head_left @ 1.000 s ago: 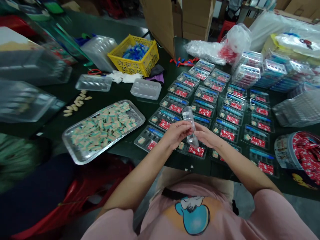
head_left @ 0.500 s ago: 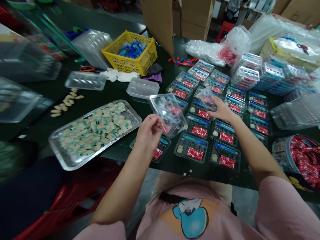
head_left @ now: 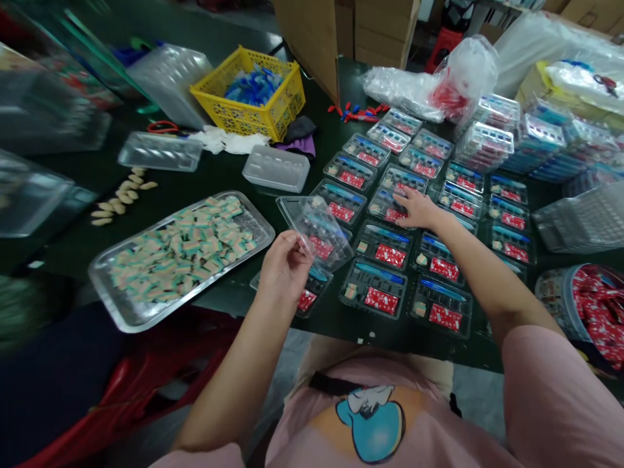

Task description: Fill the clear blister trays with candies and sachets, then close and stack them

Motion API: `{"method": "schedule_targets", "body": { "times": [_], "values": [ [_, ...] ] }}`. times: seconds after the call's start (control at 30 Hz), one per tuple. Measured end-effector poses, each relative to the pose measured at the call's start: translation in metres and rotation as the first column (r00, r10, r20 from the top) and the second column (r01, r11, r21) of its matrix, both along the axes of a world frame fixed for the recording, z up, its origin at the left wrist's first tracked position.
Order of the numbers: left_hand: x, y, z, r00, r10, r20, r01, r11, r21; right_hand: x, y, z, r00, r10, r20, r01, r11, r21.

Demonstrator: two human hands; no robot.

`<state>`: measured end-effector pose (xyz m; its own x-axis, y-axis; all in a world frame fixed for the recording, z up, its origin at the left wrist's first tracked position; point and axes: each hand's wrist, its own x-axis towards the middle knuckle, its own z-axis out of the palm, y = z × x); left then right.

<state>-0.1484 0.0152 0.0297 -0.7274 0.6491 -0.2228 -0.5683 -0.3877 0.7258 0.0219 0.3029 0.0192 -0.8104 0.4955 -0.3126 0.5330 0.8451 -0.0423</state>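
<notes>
My left hand [head_left: 287, 263] pinches the corner of some clear plastic lids [head_left: 324, 224], held tilted above the trays nearest me; how many are stacked cannot be made out. My right hand [head_left: 416, 208] reaches over the middle of the rows, fingers spread and touching a filled tray [head_left: 383, 201] that seems to have a clear lid on it. Around it lie several clear trays, each with a blue pen [head_left: 379, 270], a small striped eraser-like block [head_left: 350, 290] and a red patterned packet [head_left: 380, 300].
To the left, a metal tray [head_left: 110, 305] holds many striped blocks. Behind it are a yellow basket [head_left: 234, 114] of blue items and an upturned plastic tray [head_left: 275, 168]. Stacked filled packs [head_left: 487, 146] stand at right, near a tub [head_left: 556, 292] of red packets.
My right hand has lowered a clear lid onto a tray in the middle rows and its fingers have spread. My left hand, still gripping lids, has shifted slightly left and down.
</notes>
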Motion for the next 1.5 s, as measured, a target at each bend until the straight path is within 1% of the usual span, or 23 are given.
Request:
{"method": "schedule_targets", "body": {
  "times": [0.2,0.4,0.5,0.57,0.6,0.63,0.67,0.73,0.77,0.87,0.97,1.03,1.1,1.17,1.2,1.23,1.27,1.3,1.33,1.37,1.43,1.47,1.5],
  "values": [
    [0.004,-0.002,-0.003,0.999,0.031,0.041,-0.03,0.999,-0.019,-0.004,-0.007,-0.008,0.999,0.026,0.026,-0.026,1.0,-0.008],
    [0.011,-0.003,-0.005,0.998,-0.043,0.051,0.042,0.999,0.005,0.006,-0.007,-0.025,0.997,0.052,-0.06,-0.052,0.999,0.005],
    [0.02,0.0,-0.007,1.0,-0.025,0.016,0.026,0.999,-0.035,0.006,-0.016,-0.022,0.974,0.025,-0.225,-0.034,0.999,-0.034],
    [0.029,0.002,-0.007,0.999,-0.04,-0.007,0.039,0.996,-0.077,0.002,-0.036,-0.014,0.911,-0.022,-0.413,-0.038,0.99,-0.136],
    [0.034,0.004,-0.007,0.998,-0.055,-0.022,0.052,0.994,-0.1,0.0,-0.051,-0.009,0.868,-0.056,-0.494,-0.064,0.973,-0.223],
    [0.039,0.005,-0.006,0.997,-0.069,-0.04,0.064,0.991,-0.121,-0.003,-0.068,-0.004,0.831,-0.097,-0.548,-0.107,0.938,-0.328],
    [0.045,0.007,-0.005,0.994,-0.085,-0.062,0.075,0.987,-0.14,-0.005,-0.086,0.001,0.812,-0.139,-0.567,-0.158,0.882,-0.443],
    [0.055,0.009,-0.001,0.987,-0.113,-0.111,0.093,0.982,-0.167,-0.007,-0.121,0.007,0.824,-0.214,-0.525,-0.222,0.73,-0.646],
    [0.06,0.01,0.001,0.984,-0.122,-0.132,0.099,0.98,-0.172,-0.008,-0.135,0.009,0.837,-0.248,-0.487,-0.224,0.658,-0.719],
    [0.069,0.01,0.006,0.977,-0.149,-0.155,0.123,0.979,-0.164,-0.006,-0.16,0.007,0.833,-0.383,-0.398,-0.188,0.481,-0.856],
    [0.073,0.005,0.01,0.973,-0.184,-0.142,0.163,0.976,-0.145,-0.002,-0.166,0.0,0.798,-0.487,-0.354,-0.222,0.308,-0.925],
    [0.073,0.001,0.011,0.97,-0.198,-0.142,0.179,0.974,-0.138,0.001,-0.168,-0.003,0.784,-0.52,-0.339,-0.252,0.233,-0.939],
    [0.073,-0.004,0.01,0.967,-0.212,-0.144,0.195,0.973,-0.125,0.005,-0.174,-0.006,0.771,-0.551,-0.319,-0.263,0.181,-0.948],
    [0.075,-0.008,0.009,0.961,-0.237,-0.143,0.225,0.969,-0.099,0.008,-0.183,-0.008,0.759,-0.576,-0.304,-0.273,0.142,-0.951],
    [0.077,-0.011,0.008,0.957,-0.253,-0.144,0.243,0.967,-0.083,0.01,-0.186,-0.008,0.756,-0.58,-0.304,-0.277,0.138,-0.951],
    [0.079,-0.013,0.007,0.954,-0.263,-0.146,0.255,0.964,-0.069,0.012,-0.188,-0.008,0.754,-0.577,-0.314,-0.278,0.154,-0.948],
    [0.08,-0.015,0.006,0.953,-0.263,-0.151,0.257,0.965,-0.06,0.015,-0.188,-0.007,0.752,-0.566,-0.339,-0.276,0.196,-0.941],
    [0.082,-0.017,0.005,0.954,-0.256,-0.158,0.25,0.966,-0.059,0.019,-0.184,-0.005,0.748,-0.546,-0.377,-0.27,0.269,-0.925],
    [0.083,-0.019,0.003,0.956,-0.241,-0.169,0.233,0.97,-0.067,0.024,-0.178,-0.002,0.742,-0.516,-0.428,-0.258,0.369,-0.893],
    [0.084,-0.022,0.002,0.958,-0.218,-0.186,0.206,0.975,-0.083,0.03,-0.169,0.002,0.732,-0.476,-0.487,-0.238,0.491,-0.838],
    [0.084,-0.027,-0.003,0.955,-0.174,-0.24,0.146,0.981,-0.13,0.042,-0.144,0.01,0.726,-0.362,-0.585,-0.17,0.729,-0.663],
    [0.083,-0.03,-0.006,0.948,-0.163,-0.272,0.124,0.98,-0.156,0.047,-0.132,0.013,0.743,-0.297,-0.6,-0.127,0.818,-0.562],
    [0.083,-0.033,-0.01,0.94,-0.163,-0.301,0.111,0.977,-0.182,0.052,-0.12,0.015,0.779,-0.233,-0.581,-0.086,0.879,-0.468]
  ]
}}
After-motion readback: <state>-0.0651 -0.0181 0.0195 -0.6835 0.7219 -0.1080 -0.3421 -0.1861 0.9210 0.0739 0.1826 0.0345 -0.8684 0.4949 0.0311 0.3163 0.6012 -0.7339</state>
